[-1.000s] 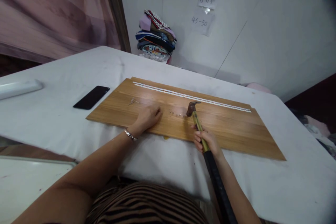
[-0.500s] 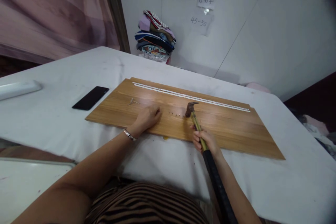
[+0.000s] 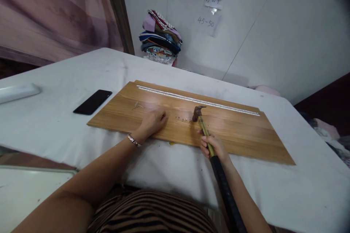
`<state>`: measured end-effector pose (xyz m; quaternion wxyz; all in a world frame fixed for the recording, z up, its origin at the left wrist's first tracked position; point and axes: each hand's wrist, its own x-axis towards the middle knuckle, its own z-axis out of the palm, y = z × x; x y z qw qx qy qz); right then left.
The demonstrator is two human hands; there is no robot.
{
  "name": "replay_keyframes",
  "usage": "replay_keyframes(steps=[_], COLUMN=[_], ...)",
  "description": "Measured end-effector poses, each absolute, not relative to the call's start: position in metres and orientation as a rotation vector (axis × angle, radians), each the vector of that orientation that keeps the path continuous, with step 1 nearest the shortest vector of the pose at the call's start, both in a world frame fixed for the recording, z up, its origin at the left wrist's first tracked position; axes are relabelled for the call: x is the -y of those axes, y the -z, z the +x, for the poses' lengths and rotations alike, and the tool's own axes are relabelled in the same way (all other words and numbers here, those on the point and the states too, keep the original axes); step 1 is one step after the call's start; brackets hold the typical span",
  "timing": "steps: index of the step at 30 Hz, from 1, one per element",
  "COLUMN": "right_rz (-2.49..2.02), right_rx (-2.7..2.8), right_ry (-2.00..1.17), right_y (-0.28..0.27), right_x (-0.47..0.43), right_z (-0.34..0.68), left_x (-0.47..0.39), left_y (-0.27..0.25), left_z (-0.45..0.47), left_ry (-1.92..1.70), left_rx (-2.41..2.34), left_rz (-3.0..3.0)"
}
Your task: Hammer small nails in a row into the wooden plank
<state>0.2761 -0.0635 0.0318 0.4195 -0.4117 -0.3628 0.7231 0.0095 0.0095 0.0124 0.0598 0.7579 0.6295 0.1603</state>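
A claw hammer (image 3: 204,128) is gripped by my right hand (image 3: 211,145) partway along its handle, with the black grip trailing back towards me. Its rusty head is low over the wooden board (image 3: 246,138), at the right end of a short row of nail heads (image 3: 183,119). Whether the head touches the board I cannot tell. My left hand (image 3: 153,121) rests on the board left of that row, fingers curled closed; anything inside them is hidden. Several loose nails (image 3: 137,106) lie on the board further left.
Two white measuring strips (image 3: 197,100) run along the board's far side. A black phone (image 3: 93,102) lies left of the board on the white-covered table (image 3: 62,76). Folded clothes (image 3: 160,40) are stacked by the wall, and a white object (image 3: 19,93) sits at the far left.
The view has shifted very slightly. Both hands and the hammer keep the same places over the board.
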Motion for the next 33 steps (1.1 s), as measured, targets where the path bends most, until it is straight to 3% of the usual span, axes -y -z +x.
replay_keyframes(steps=[33], right_rz=[-1.047], right_rx=[0.907], right_ry=[-1.796], right_y=[-0.0345], right_x=[0.0642], right_z=[0.2753], left_x=[-0.0091], left_y=[-0.0141], left_z=[0.0103], left_ry=[-0.453], left_rx=[-1.920], left_rz=[2.286])
